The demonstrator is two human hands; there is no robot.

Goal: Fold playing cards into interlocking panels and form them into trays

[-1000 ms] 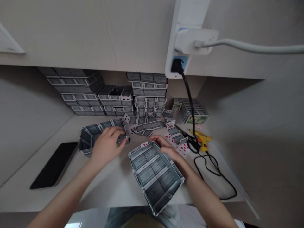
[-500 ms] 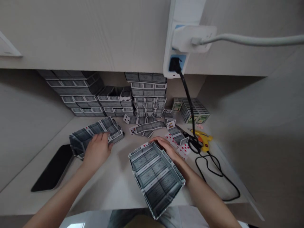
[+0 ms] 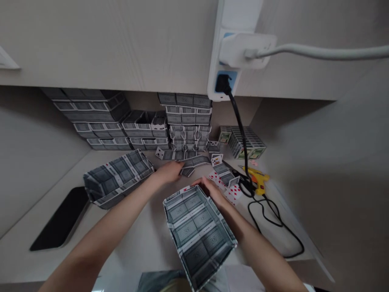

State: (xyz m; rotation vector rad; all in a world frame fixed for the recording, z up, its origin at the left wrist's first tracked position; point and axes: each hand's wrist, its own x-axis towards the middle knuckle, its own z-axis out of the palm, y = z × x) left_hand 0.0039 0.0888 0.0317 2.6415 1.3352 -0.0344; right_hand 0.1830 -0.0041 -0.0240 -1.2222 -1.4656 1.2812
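Note:
My right hand [image 3: 211, 190] holds an open box made of playing cards [image 3: 197, 231] by its far right side; the box is tilted towards me, showing its inside. My left hand [image 3: 172, 171] reaches over the desk to a folded strip of cards [image 3: 197, 161], its fingers at the strip's left end; whether they grip it is hard to tell. Left of my left forearm rests a second card box [image 3: 120, 176]. Loose cards with red diamonds [image 3: 233, 194] lie beyond my right hand.
Stacked card boxes [image 3: 190, 117] stand at the back, more at the back left. A black phone [image 3: 62, 219] lies at left. At right are a yellow glue gun [image 3: 259, 178] with its cord, black scissors [image 3: 246, 187] and card packs [image 3: 246, 142]. A power strip [image 3: 226, 48] hangs above.
My left hand has let go of the left card box and moved right to the folded card strip. My right hand still holds its box in nearly the same place.

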